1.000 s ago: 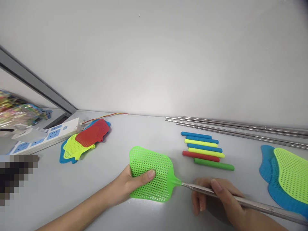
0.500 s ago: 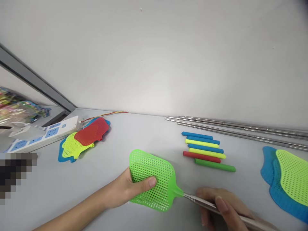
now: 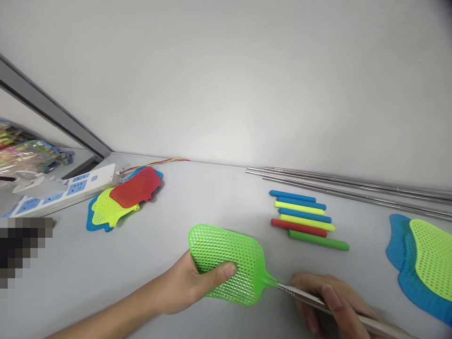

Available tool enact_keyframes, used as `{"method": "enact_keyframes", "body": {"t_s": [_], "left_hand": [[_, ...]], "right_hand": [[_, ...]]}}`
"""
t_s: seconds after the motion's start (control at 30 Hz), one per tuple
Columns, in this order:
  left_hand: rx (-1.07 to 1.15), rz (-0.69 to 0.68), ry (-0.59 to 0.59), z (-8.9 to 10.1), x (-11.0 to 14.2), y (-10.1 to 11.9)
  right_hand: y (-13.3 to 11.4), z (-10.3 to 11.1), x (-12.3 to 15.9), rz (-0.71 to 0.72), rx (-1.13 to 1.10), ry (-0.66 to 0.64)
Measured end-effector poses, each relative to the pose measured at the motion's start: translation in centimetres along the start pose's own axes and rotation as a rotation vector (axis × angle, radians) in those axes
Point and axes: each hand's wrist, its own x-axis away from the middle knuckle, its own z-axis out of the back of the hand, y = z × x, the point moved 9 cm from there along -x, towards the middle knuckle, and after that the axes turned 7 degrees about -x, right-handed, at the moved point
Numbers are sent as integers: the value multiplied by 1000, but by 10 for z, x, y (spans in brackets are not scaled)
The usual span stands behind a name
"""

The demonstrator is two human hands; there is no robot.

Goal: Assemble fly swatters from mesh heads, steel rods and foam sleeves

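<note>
My left hand grips a green fly swatter head by its far left side, thumb on top of the mesh. The neck of the head meets the thin tip of a metal rod; how deep the rod sits inside is hidden. Thumb and fingers of my right hand close round that rod at the lower right. Beyond my right hand lies a row of coloured plastic handle tubes: a green tube nearest, then a red tube, with yellow and blue ones behind.
Several thin metal rods lie along the wall. Blue and yellow swatter heads overlap at the right. At the left, a red swatter head rests on yellow and blue ones beside a white power strip. Plastic-wrapped packages sit behind.
The green head and rod shifted slightly down and right, still joined, while both hands kept hold. My right hand slid lower over the first half second.
</note>
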Motion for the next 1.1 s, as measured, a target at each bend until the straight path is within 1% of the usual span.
{"method": "enact_keyframes", "body": {"t_s": [0.07, 0.13, 0.3, 0.33, 0.43, 0.53, 0.6, 0.73, 0.83, 0.93, 1.03, 1.1], "left_hand": [[-52, -36, 32, 2, 1, -3], [-86, -58, 38, 2, 1, -5], [-87, -84, 45, 2, 1, -6], [-79, -83, 51, 2, 1, -5], [-2, -67, 44, 1, -1, -1], [146, -42, -21, -4, -4, 3], [233, -35, -53, -5, -6, 3], [330, -41, -32, 2, -10, -7], [368, -26, -28, 5, -13, -12], [354, 25, -28, 3, -13, -11], [344, 64, -3, 3, -13, -10], [346, 64, 26, 5, -13, -11]], "right_hand": [[0, 1, 0, 22, -29, 21], [-2, 1, 0, 44, -45, 29], [-6, 3, 0, 27, -4, 24], [-7, 2, 0, 26, -6, 2], [-4, 6, 2, -12, 11, 6], [5, 12, 2, -82, 16, 46], [7, 13, 0, -105, -39, 40], [9, 12, -4, -140, -153, 2], [10, 15, -5, -155, -181, 24], [11, 16, -4, -168, -202, 41], [9, 15, -3, -173, -221, 52], [5, 16, -2, -172, -219, 66]]}}
